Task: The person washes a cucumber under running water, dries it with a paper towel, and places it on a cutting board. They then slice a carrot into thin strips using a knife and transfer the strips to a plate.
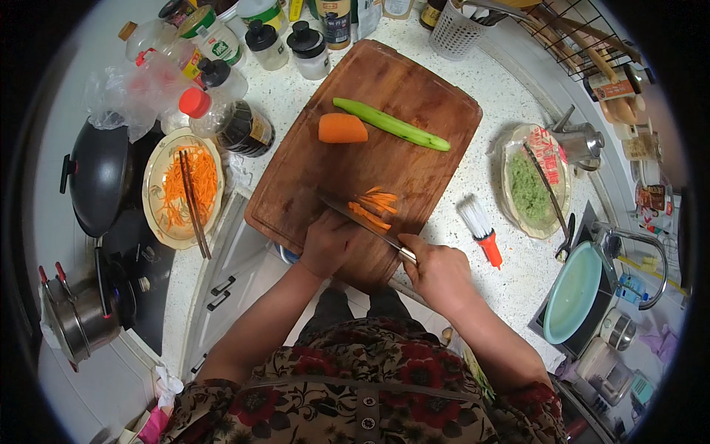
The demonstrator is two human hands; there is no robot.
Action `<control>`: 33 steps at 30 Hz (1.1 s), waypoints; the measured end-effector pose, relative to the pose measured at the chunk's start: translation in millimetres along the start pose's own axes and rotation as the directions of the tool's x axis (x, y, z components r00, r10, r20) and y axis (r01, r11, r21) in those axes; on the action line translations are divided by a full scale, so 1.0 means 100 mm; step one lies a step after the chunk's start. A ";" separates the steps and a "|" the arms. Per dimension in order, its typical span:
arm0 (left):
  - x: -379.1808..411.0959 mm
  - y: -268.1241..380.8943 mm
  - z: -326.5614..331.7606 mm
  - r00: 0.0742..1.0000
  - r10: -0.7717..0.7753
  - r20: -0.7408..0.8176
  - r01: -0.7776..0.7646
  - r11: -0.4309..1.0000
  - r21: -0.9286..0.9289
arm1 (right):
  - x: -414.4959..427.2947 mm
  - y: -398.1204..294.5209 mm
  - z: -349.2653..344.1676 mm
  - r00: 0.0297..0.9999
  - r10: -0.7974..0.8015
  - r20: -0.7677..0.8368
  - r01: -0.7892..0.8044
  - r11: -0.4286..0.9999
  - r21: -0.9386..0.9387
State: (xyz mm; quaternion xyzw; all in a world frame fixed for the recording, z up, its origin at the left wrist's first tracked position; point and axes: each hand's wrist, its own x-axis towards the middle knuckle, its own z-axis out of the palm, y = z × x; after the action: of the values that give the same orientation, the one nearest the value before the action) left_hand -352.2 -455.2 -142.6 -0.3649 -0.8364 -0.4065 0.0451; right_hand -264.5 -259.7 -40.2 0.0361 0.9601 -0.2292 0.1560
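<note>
A kitchen knife (pixel 360 221) lies low over the wooden cutting board (pixel 299 161), its handle in my right hand (pixel 438 272). Several thin carrot strips (pixel 379 198) rest on the board just beyond the blade, some against it. My left hand (pixel 330 241) is on the near side of the blade with its fingers bent down at the board; whether it holds a piece there cannot be told. Farther up the board lie a thick carrot piece (pixel 343 129) and a long peeled green vegetable piece (pixel 391 124), the two close together.
At left stand a plate of shredded carrot (pixel 152 208) with chopsticks (pixel 192 205) and a sauce bottle (pixel 244 127). Rightward are a white-bristled brush (pixel 481 230), a plate of green shreds (pixel 530 191) and a basin (pixel 574 294). Jars (pixel 309 50) line the board's far side.
</note>
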 end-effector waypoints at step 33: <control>-0.05 -0.03 -0.07 1.000 -0.011 0.016 0.010 0.998 0.063 | 0.03 -0.03 -0.01 0.998 0.055 0.041 -0.057 0.998 0.031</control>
State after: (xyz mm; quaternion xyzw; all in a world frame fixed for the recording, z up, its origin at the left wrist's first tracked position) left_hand -352.1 -464.6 -142.2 -0.3623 -0.8509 -0.3774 0.0476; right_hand -268.2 -262.2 -39.3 0.0609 0.9516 -0.2408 0.1808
